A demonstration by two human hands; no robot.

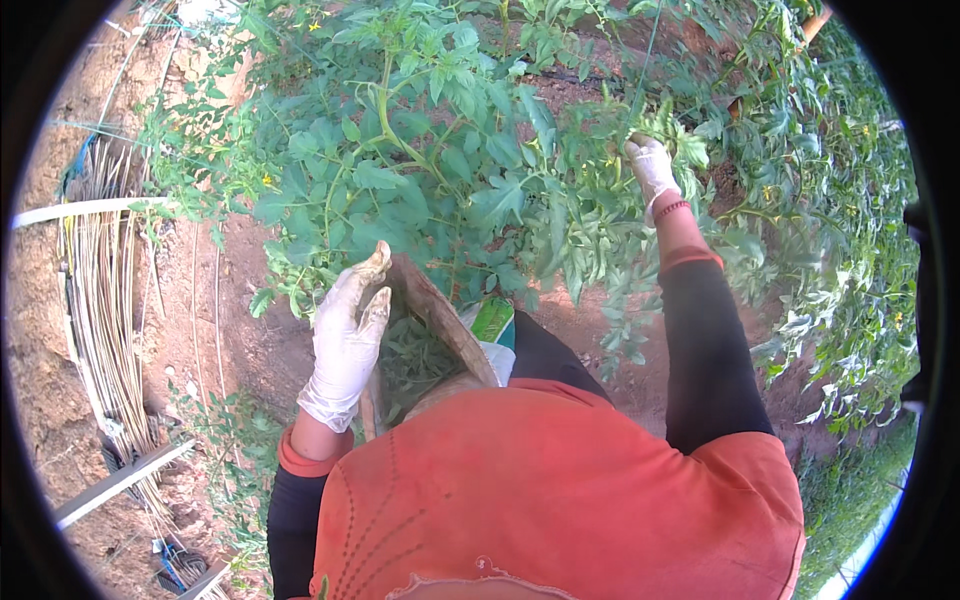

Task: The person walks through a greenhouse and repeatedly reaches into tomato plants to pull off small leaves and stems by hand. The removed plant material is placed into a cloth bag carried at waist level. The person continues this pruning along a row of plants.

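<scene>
My left hand (346, 337), in a soiled white disposable glove, is raised with thumb and fingers apart and nothing between them. Just beside it is the brown rim of an open bag (442, 311) at my waist, with loose green leaves (412, 349) inside. Farther out on the right, my gloved right hand (651, 166) is closed around a leafy tomato shoot (682, 139); leaves partly hide the fingertips. A thin green string (649, 60) runs down to that hand. Between the hands stands a tomato plant (397, 139) with a thick green stem.
Bundled thin canes (112, 300) lie on the bare soil at left, near a white bar (94, 210) and a pale slat (124, 484). Dense tomato plants (847, 225) fill the right side. A green-and-white printed bag (491, 322) shows by my leg.
</scene>
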